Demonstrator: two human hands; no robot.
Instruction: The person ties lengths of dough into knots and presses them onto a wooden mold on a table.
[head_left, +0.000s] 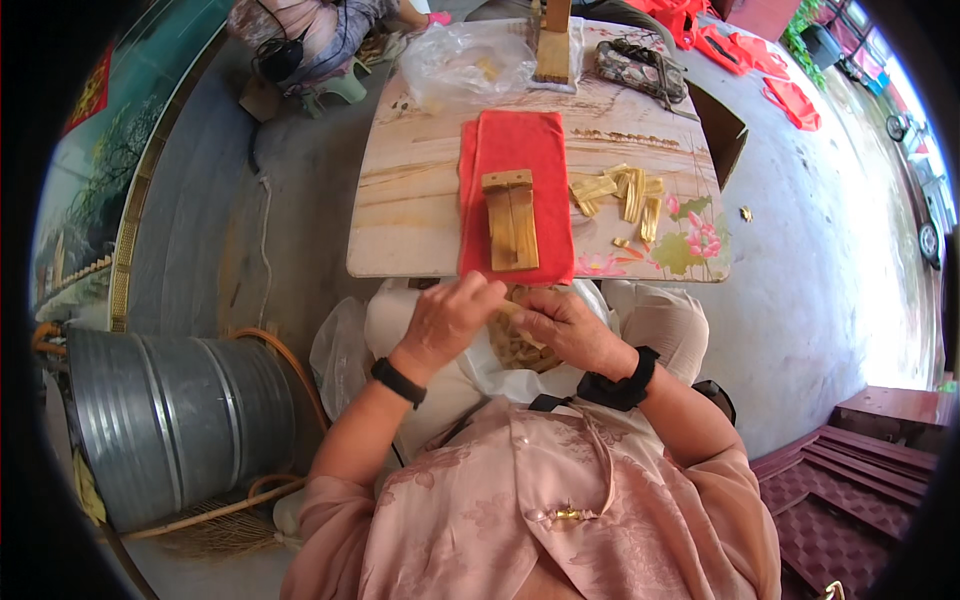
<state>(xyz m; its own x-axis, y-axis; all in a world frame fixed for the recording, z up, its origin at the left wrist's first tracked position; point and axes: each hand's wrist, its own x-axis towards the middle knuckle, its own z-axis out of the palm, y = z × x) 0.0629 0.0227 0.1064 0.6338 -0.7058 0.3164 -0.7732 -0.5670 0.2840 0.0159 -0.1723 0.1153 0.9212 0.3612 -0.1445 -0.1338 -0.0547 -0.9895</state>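
My left hand (450, 313) and my right hand (568, 328) meet over my lap, just off the table's front edge. Between their fingertips is a short pale yellow strip (511, 307), partly covered by the fingers. Below them, an open white plastic bag (484, 360) on my lap contains many similar yellowish pieces (517, 346). Beyond my hands, a wooden block tool (513, 225) with a crossbar at its far end lies on a folded red cloth (555, 251). Several flat yellow strips (634, 193) are scattered to the cloth's right.
On the patterned table (409, 232) are a clear plastic bag (465, 64), another wooden tool (553, 64) and a floral pouch (637, 71). Another person (330, 30) sits at the far left. A metal drum (187, 420) stands left, above a twig broom (217, 525).
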